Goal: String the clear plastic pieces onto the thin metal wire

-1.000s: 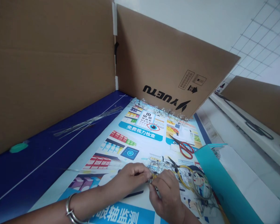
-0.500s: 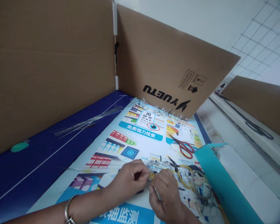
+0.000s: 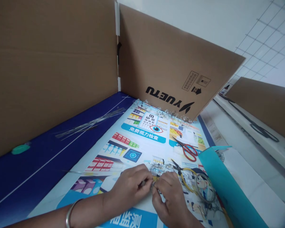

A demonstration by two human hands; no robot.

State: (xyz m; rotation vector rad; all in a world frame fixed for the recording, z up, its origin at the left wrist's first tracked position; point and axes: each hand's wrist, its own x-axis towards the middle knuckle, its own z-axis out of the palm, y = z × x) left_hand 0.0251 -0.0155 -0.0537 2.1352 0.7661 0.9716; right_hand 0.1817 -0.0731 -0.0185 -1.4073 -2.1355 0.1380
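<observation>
The left hand (image 3: pixel 130 185) and right hand (image 3: pixel 167 198) are pinched shut on a small yellow bead (image 3: pixel 155 179) and wire (image 3: pixel 160 169) over the poster (image 3: pixel 133 139), beside the pliers (image 3: pixel 184 177); the wire is best kept taut and fed slowly.

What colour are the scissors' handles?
Red; the scissors lie on the poster, clearest in the head view.

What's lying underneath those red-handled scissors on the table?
The red-handled scissors lie on a glossy printed poster with an eye chart and Chinese text. The poster spreads over a dark blue table cover. What is under the poster beneath the scissors is covered.
</observation>
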